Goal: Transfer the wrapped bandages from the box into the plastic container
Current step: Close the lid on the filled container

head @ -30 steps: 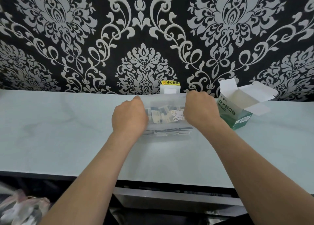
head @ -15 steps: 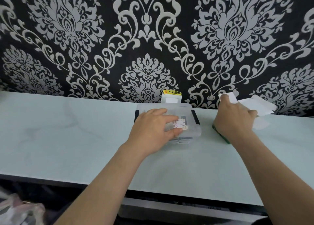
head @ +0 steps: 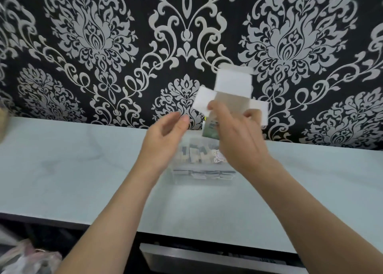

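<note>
White cardboard box (head: 232, 87), flaps open, is gripped by the right hand (head: 238, 137) at 12 o'clock of the plastic container (head: 199, 178). The left hand (head: 163, 137) hovers at the box's 9 o'clock, fingers loosely spread.

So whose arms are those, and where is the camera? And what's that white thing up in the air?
Those are a person's own two arms; there is no robot here. The camera sits on the person's head and looks down, so you see what they see. The right hand holds a cardboard box up in the air, its white flaps open. The left hand is open beside it and holds nothing. Below them, on the pale counter, stands a clear plastic container with wrapped bandages inside. Behind is black wallpaper with silver swirls.
</note>
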The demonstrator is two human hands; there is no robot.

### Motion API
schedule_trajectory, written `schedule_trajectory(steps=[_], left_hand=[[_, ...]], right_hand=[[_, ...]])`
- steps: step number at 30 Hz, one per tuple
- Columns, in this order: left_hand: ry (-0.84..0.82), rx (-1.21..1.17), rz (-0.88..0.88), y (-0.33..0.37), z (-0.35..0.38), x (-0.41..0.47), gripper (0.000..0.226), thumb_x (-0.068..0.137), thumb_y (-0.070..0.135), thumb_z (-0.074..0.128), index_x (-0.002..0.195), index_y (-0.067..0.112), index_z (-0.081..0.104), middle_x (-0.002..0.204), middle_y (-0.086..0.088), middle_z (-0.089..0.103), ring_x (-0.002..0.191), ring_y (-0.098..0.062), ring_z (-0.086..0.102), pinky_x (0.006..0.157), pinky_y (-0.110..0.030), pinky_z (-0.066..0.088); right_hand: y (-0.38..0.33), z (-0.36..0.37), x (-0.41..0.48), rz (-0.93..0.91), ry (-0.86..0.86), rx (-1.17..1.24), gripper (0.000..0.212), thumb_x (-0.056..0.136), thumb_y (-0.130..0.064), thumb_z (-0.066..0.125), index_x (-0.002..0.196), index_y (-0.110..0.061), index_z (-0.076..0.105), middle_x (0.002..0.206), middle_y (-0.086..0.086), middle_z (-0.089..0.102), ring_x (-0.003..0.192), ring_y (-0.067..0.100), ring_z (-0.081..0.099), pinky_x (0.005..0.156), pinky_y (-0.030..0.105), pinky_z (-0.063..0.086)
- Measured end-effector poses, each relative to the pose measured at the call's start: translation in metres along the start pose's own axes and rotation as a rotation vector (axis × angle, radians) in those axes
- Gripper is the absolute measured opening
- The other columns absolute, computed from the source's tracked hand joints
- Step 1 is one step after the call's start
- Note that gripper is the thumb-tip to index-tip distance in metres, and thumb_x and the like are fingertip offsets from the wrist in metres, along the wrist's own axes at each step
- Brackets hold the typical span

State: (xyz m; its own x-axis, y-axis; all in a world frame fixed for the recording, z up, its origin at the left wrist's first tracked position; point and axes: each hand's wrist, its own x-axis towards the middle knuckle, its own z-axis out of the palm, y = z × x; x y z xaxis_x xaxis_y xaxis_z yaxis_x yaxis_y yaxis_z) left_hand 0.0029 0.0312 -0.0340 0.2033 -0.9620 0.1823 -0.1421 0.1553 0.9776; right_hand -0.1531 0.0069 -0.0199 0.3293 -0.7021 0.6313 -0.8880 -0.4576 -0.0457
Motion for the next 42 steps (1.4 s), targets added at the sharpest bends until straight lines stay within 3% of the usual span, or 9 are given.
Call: schedule_trajectory(steps=[3, 7, 10, 15, 19, 21, 24, 30, 42], left_hand=[[0.004, 0.012, -0.065, 0.010, -0.019, 0.000, 0.088, 0.065, 0.070, 0.060, 0.141, 0.028, 0.044, 0.129, 0.011, 0.058, 0.119, -0.007, 0.056, 0.103, -0.042, 0.046], [0.147, 0.074, -0.044, 0.015, -0.043, 0.001, 0.030, 0.092, 0.042, 0.058, 0.115, 0.023, 0.062, 0.100, 0.010, 0.071, 0.097, -0.010, 0.066, 0.085, -0.038, 0.056], [0.292, 0.073, -0.029, 0.014, -0.063, 0.001, 0.016, 0.091, 0.021, 0.058, 0.091, 0.009, 0.069, 0.082, -0.003, 0.069, 0.077, -0.015, 0.064, 0.065, -0.029, 0.057], [0.435, 0.051, -0.037, 0.009, -0.109, -0.004, 0.017, 0.089, 0.014, 0.057, 0.081, 0.017, 0.071, 0.082, 0.000, 0.071, 0.079, -0.016, 0.067, 0.056, -0.023, 0.053], [0.546, 0.094, -0.032, 0.004, -0.147, -0.012, 0.017, 0.088, 0.015, 0.057, 0.079, 0.022, 0.069, 0.086, 0.001, 0.071, 0.081, -0.018, 0.068, 0.055, -0.024, 0.054], [0.596, 0.162, -0.042, 0.000, -0.174, -0.019, 0.016, 0.088, 0.016, 0.057, 0.079, 0.023, 0.069, 0.085, 0.002, 0.071, 0.081, -0.018, 0.069, 0.057, -0.028, 0.056], [0.672, 0.318, -0.078, -0.010, -0.212, -0.032, 0.009, 0.083, 0.025, 0.058, 0.081, 0.025, 0.067, 0.080, 0.007, 0.070, 0.073, -0.018, 0.068, 0.068, -0.041, 0.060], [0.590, 0.816, -0.287, -0.018, -0.279, -0.076, 0.046, 0.082, 0.024, 0.057, 0.126, 0.028, 0.045, 0.079, 0.003, 0.062, 0.084, -0.026, 0.064, 0.072, -0.033, 0.042], [0.426, 0.948, -0.528, -0.033, -0.364, -0.147, 0.025, 0.079, 0.024, 0.060, 0.103, 0.029, 0.058, 0.088, 0.004, 0.063, 0.081, -0.018, 0.063, 0.070, -0.031, 0.049]], right_hand=[[-0.024, 0.013, 0.003, -0.115, -0.009, 0.025, 0.051, 0.070, 0.007, 0.067, 0.115, -0.013, 0.054, 0.076, 0.006, 0.070, 0.061, 0.029, 0.062, 0.076, 0.038, 0.030], [-0.056, 0.024, 0.012, -0.241, 0.018, 0.094, 0.050, 0.055, 0.011, 0.059, 0.098, -0.014, 0.058, 0.073, -0.001, 0.067, 0.069, 0.027, 0.062, 0.072, 0.038, 0.022], [-0.077, 0.033, 0.018, -0.335, 0.027, 0.145, 0.051, 0.054, 0.012, 0.055, 0.098, -0.013, 0.062, 0.074, 0.002, 0.068, 0.084, 0.029, 0.062, 0.077, 0.039, 0.023], [-0.110, 0.040, 0.025, -0.279, 0.162, 0.260, 0.035, 0.078, -0.022, 0.071, 0.112, -0.021, 0.064, 0.128, 0.007, 0.056, 0.128, 0.026, 0.038, 0.095, 0.045, 0.029], [-0.138, 0.039, 0.037, 0.035, 0.001, 0.624, 0.079, 0.081, -0.034, 0.073, 0.147, -0.017, 0.033, 0.152, 0.011, 0.026, 0.139, 0.026, 0.023, 0.110, 0.037, 0.022], [-0.163, 0.040, 0.045, 0.137, -0.172, 0.888, 0.081, 0.084, -0.023, 0.072, 0.150, -0.015, 0.024, 0.147, 0.004, 0.034, 0.135, 0.021, 0.033, 0.110, 0.025, 0.028], [-0.202, 0.043, 0.048, 0.220, -0.381, 1.029, 0.064, 0.089, -0.010, 0.063, 0.144, -0.016, 0.032, 0.116, -0.007, 0.052, 0.108, 0.012, 0.051, 0.075, 0.006, 0.036], [-0.280, 0.069, 0.034, 0.205, -0.606, 0.970, 0.057, 0.084, -0.005, 0.058, 0.137, -0.020, 0.045, 0.122, 0.007, 0.057, 0.101, 0.032, 0.063, 0.083, 0.046, 0.057], [-0.375, 0.068, -0.006, -0.147, -0.791, 0.738, 0.054, 0.080, -0.004, 0.057, 0.131, -0.020, 0.046, 0.113, 0.007, 0.054, 0.103, 0.027, 0.055, 0.077, 0.027, 0.043]])
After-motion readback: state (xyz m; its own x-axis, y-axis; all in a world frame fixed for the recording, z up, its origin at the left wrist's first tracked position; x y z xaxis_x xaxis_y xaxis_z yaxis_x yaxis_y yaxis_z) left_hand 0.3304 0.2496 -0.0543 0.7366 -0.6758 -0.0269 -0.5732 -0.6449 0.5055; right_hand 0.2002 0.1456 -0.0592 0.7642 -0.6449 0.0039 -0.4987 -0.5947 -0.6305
